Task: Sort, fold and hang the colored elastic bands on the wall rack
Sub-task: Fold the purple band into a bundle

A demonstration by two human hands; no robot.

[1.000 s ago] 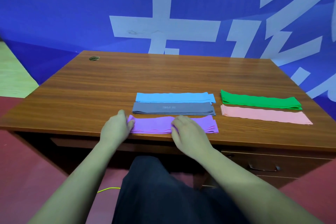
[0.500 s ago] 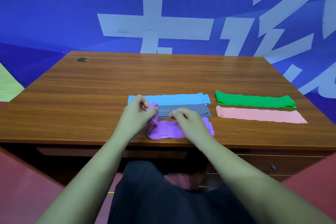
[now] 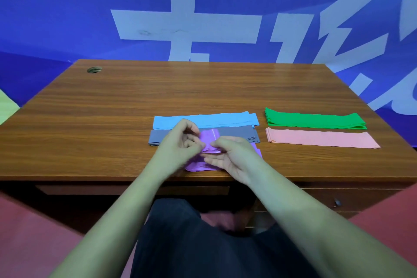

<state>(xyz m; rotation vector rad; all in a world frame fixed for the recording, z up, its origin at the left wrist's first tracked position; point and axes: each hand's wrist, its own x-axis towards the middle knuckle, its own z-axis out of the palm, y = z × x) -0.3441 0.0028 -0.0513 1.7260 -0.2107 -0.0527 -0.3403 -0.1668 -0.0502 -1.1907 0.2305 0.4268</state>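
Head view: the purple band (image 3: 211, 140) sits at the near edge of the desk (image 3: 112, 131), partly lifted and doubled over between both hands. The left hand (image 3: 178, 144) has its fingers curled and pinches the raised fold. The right hand (image 3: 234, 156) takes the band between the thumb on top and straighter fingers beneath. The band looks thin, light and floppy, with a slight sheen, so it will likely sag, stretch and slide out of a loose hold. Gripping at the folded end with all layers stacked together seems the safest place.

Just behind the hands lie the grey band (image 3: 237, 134) and the blue band (image 3: 225, 118), flat and side by side. To the right, apart from these, lie the green band (image 3: 316, 121) and the pink band (image 3: 320, 139). The desk top is smooth wood-grain with a cable hole (image 3: 94, 69) at its far left corner. A blue banner (image 3: 67, 18) with large pale characters fills the wall behind. No wall rack is in view
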